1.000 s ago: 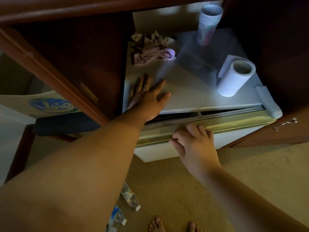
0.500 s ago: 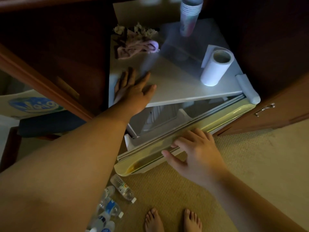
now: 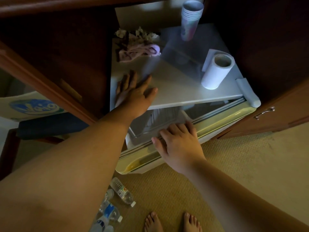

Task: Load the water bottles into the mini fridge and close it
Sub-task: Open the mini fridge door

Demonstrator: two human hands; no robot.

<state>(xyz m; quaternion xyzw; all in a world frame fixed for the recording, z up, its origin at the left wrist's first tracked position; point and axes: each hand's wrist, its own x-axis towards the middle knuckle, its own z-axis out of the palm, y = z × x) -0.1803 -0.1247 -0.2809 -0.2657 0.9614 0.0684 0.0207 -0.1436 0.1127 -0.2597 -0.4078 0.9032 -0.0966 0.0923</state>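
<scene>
The mini fridge (image 3: 184, 91) sits in a dark wooden cabinet recess in the upper middle of the frame, its door (image 3: 217, 119) swung partly open toward the lower left, so the pale inner lining and a door shelf show through the gap. The left hand (image 3: 135, 92) lies flat on the fridge top near its left front corner, its grip spread, fingers straight and pressing on the surface. The right hand (image 3: 178, 144) rests on the top edge of the door at center frame, fingers lightly bent over the edge and thumb stretched out to the left; whether the grip truly curls round the edge I cannot tell.

The water bottles (image 3: 122, 193) lie on the tan carpet (image 3: 250, 164) at the lower middle of the frame, beside the left forearm, one clear of the rest and several clustered below it. Two bare feet (image 3: 172, 222) stand at the bottom edge.

On the fridge top stand a stack of paper cups (image 3: 190, 20) at the back, a roll of paper towel (image 3: 215, 71) at the right, and a crumpled pink cloth (image 3: 142, 51) at the back left.
</scene>
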